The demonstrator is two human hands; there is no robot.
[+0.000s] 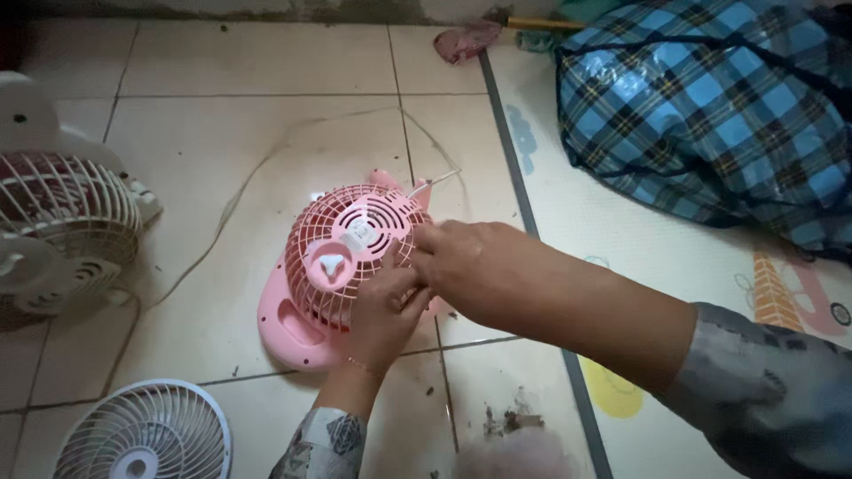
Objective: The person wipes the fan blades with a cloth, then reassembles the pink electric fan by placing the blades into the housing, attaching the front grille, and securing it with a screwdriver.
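Pink fan [342, 262] lies on the tiled floor [222, 133], its grille in place. Both hands — left hand [383, 310] and right hand [470, 266] — curl over the grille's right rim, gripping it; seemingly mid-job. White fans [67, 231] sit nearby — untouched.

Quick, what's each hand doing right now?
Left hand: fingers curled on the grille of the small pink plastic desk fan, gripping it.
Right hand: resting on the fan's grille edge; grip cannot be told.
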